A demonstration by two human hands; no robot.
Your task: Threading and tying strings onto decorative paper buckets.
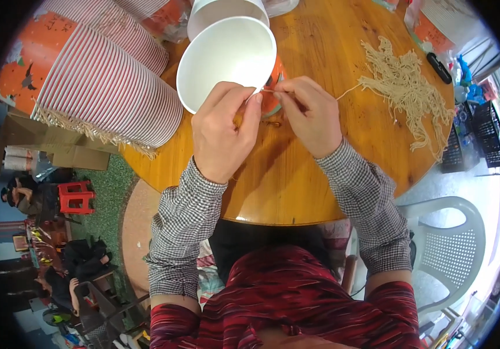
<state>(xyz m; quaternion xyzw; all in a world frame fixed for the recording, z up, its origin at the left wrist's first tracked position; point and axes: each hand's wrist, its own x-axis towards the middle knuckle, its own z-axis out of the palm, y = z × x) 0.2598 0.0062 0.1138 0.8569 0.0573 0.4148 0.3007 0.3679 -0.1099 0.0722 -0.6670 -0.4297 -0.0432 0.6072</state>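
A paper bucket [226, 61], white inside with orange printing outside, lies tilted on the table with its mouth turned toward me. My left hand [222, 131] pinches its near right rim between thumb and fingers. Close beside it, my right hand [312, 113] is closed, thumb against forefinger, on a thin beige cord [268, 91] that runs to the rim at my left fingertips. The cord's other end trails past my right hand toward a loose heap of beige cords [404, 87]. How the cord meets the rim is partly hidden by my fingers.
A long nested stack of paper buckets [110, 84] lies at the left, cords hanging along its lower side. Another white bucket [226, 13] is behind mine. A dark slim object [439, 68] lies near the wooden table's [296, 198] right edge. A grey plastic chair [450, 250] stands right.
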